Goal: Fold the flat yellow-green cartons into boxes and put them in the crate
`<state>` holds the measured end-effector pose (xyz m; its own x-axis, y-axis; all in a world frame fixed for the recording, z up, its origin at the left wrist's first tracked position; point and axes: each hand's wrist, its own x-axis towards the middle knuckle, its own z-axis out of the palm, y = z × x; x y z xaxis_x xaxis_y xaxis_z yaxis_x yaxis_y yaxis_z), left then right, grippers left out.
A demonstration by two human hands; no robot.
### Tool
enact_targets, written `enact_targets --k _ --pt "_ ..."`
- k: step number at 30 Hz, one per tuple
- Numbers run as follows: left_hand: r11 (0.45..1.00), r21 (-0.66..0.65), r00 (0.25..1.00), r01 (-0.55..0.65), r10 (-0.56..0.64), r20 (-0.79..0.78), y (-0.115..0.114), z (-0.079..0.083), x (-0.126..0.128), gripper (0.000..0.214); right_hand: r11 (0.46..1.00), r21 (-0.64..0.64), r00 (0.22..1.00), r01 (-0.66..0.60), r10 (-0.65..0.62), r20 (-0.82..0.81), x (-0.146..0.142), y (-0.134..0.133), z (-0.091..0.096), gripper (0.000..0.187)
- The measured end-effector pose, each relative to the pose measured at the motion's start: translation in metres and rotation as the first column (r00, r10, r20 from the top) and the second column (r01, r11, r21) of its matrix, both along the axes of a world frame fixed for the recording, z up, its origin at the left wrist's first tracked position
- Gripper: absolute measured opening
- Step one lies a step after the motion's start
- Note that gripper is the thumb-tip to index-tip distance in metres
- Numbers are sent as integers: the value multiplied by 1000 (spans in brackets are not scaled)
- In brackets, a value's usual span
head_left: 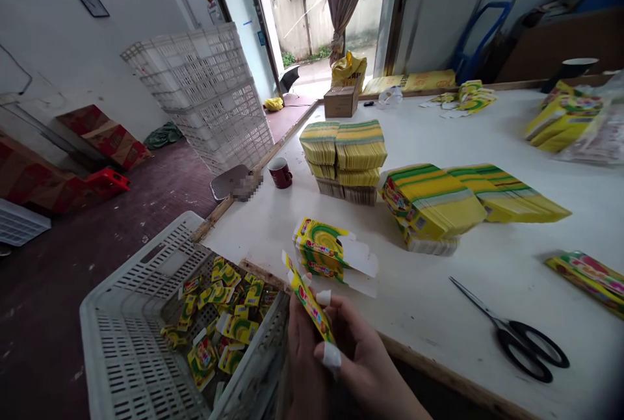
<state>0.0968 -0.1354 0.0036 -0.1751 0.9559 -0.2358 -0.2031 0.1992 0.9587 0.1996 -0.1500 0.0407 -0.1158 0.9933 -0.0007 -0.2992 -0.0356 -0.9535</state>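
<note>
Both hands meet at the table's near edge around one flat yellow-and-green carton blank [308,300]. My left hand [298,348] grips it from the left. My right hand [363,352], with white tape on two fingertips, pinches it from the right. Just beyond lies a small pile of the same blanks [325,252] with white flaps showing. Left of my hands, below table level, stands a white slotted crate [127,335] holding several folded little yellow boxes [219,316].
On the white table [439,290] lie black scissors [517,334], leaning stacks of flat blanks [433,202], squared bundles [346,150] and a red mug [281,173]. More blanks lie at the right edge [589,277]. Stacked white crates [205,88] stand by the doorway.
</note>
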Motion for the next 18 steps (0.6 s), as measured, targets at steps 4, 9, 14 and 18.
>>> enact_targets --k 4,9,14,18 --pt "1000 -16 979 -18 21 202 10 13 7 42 996 -63 992 61 -67 -105 6 7 -2 32" --pt "992 126 973 -20 -9 230 14 23 4 23 977 -90 975 192 -200 -91 22 10 -5 20" --pt "976 177 966 125 -160 202 15 29 -10 32 994 24 953 104 -106 285 45 0 5 18" --pt "952 246 974 185 -211 84 22 43 -23 26 995 103 877 -3 -47 479 60 -8 16 16"
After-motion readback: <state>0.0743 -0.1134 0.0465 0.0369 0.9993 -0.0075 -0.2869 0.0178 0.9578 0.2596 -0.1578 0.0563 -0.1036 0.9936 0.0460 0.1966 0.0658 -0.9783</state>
